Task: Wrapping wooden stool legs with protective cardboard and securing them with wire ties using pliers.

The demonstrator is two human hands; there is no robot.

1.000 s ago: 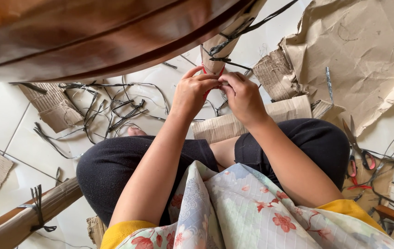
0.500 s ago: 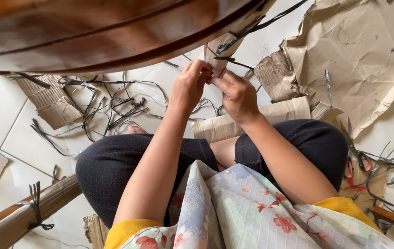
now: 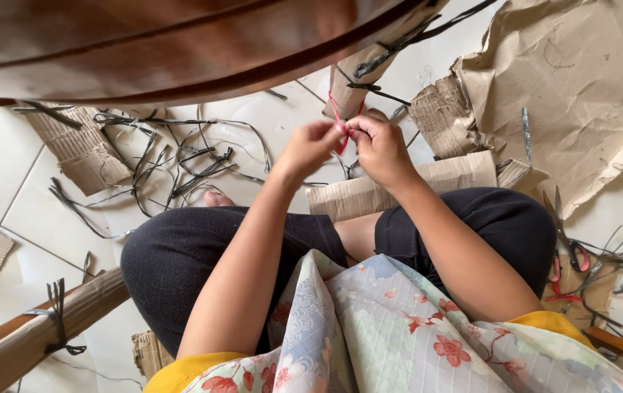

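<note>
1. The thin red plastic strap (image 3: 342, 129) sits right between the two hands, pinched at the point where their fingertips meet. Its long axis runs up and away from the hands towards the cardboard-wrapped wooden furniture leg (image 3: 367, 75) just beyond the knuckles, around which it appears to loop.
2. The left hand (image 3: 310, 149) is clenched in a pinch, thumb and forefinger grasping the strap from the left side. Its forearm rises steeply from the lap.
3. The right hand (image 3: 378, 145) is curled and pinches the same strap from the right, its fingertips touching those of the left hand. Neither hand is nearer; both meet on the strap.
4. Black plastic straps (image 3: 369, 87) already bind the wrapped leg just above the hands.
5. Red-handled scissors (image 3: 566, 251) lie on the floor well off to the right of the right forearm, untouched.
</note>
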